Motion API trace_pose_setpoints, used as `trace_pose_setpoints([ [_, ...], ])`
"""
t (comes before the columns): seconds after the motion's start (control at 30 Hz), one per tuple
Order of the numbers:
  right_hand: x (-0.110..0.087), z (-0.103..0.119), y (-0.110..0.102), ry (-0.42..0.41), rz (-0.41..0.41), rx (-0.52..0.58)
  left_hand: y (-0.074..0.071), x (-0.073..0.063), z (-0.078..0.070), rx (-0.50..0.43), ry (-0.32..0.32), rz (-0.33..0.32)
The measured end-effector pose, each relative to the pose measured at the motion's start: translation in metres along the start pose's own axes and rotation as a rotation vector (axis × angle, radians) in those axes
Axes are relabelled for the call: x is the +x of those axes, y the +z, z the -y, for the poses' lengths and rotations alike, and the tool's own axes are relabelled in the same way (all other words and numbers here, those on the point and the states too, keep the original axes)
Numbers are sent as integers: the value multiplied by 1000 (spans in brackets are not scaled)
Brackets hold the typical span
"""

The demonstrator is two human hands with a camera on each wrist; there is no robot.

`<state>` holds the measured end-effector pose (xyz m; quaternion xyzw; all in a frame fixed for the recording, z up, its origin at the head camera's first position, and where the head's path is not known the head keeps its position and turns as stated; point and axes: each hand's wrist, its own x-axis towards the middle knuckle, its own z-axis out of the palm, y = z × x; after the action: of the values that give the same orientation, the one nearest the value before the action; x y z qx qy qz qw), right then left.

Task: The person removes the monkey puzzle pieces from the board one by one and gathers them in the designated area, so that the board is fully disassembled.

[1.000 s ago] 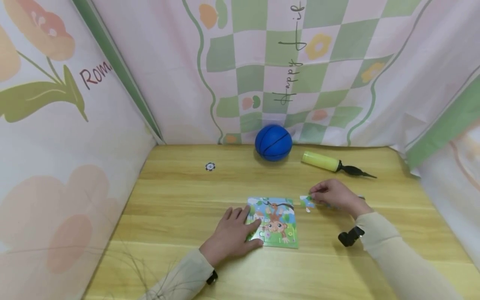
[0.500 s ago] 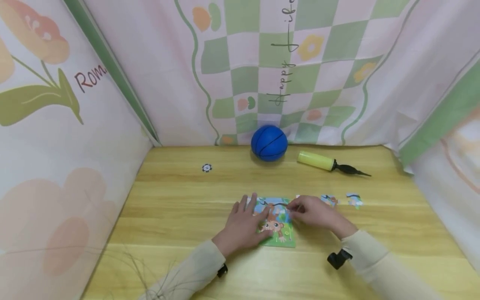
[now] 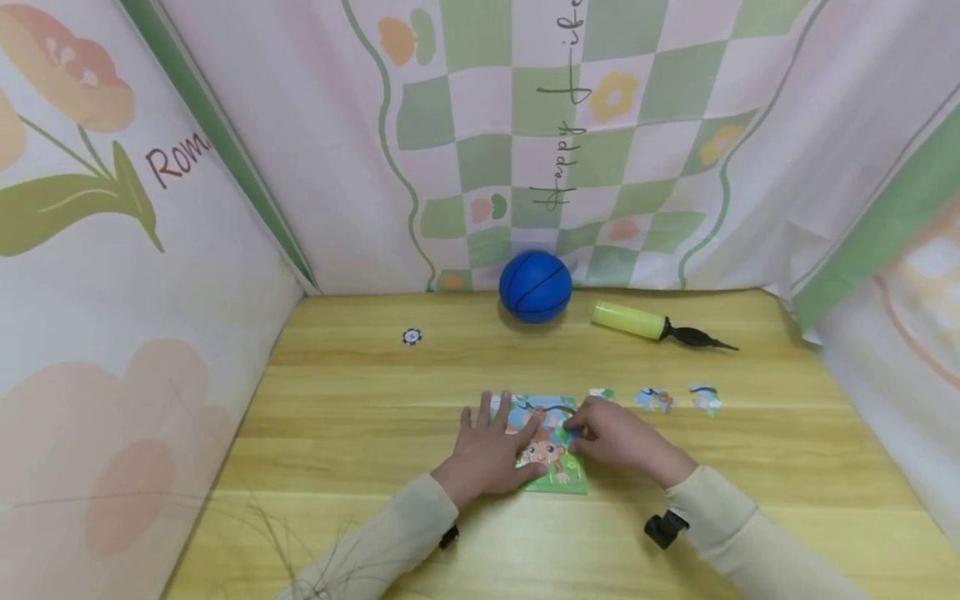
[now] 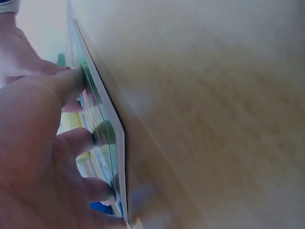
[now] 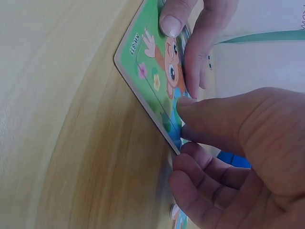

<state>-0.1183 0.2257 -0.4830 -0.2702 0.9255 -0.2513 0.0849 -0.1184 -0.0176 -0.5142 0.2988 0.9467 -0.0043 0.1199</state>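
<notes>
A jigsaw puzzle board (image 3: 576, 485) with a monkey picture lies flat on the table. My left hand (image 3: 483, 454) rests spread over its left part, fingertips and thumb touching the surface. At the board's right side, my right hand (image 3: 618, 439) pinches a blue and green puzzle piece (image 3: 564, 432) between thumb and index finger, low over the picture. Much of that piece is hidden by the fingers. The right wrist view shows the monkey's face (image 5: 172, 67) between both hands. The left wrist view shows the board's pale edge (image 4: 121, 157) under the left fingers.
Loose puzzle pieces lie right of the board: one partly behind the right hand (image 3: 602, 392), a middle piece (image 3: 656, 399) and a far-right piece (image 3: 705, 398). Behind are a blue ball (image 3: 536, 286), a yellow hand pump (image 3: 628, 320) and a small round chip (image 3: 412, 337). Curtains (image 3: 360, 208) border the table.
My right hand has carried a puzzle piece leftward from the loose pieces to the board's right side. My left hand has shifted slightly right over the board.
</notes>
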Motion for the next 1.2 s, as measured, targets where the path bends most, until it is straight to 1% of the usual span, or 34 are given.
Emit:
trace_pose_setpoints([
  [0.23, 2, -1, 0, 46, -13, 19, -2, 0, -1, 17, -7, 10],
  [0.4, 4, -3, 1, 58, -20, 37, -5, 0, -5, 15, -22, 14],
  [0.67, 5, -4, 2, 68, -21, 34, -1, 0, -10, 32, -55, -23],
  [0.77, 4, -3, 2, 89, -34, 59, -2, 0, -12, 34, -63, -25],
  [0.9, 2, -2, 1, 121, -52, 115, -4, 0, -14, 36, -71, -11],
  [1.13, -2, 2, -1, 102, -62, 202, -4, 0, -15, 39, -81, -2],
  [1.2, -4, 2, -1, 111, -78, 214, -4, 0, -15, 38, -82, -2],
])
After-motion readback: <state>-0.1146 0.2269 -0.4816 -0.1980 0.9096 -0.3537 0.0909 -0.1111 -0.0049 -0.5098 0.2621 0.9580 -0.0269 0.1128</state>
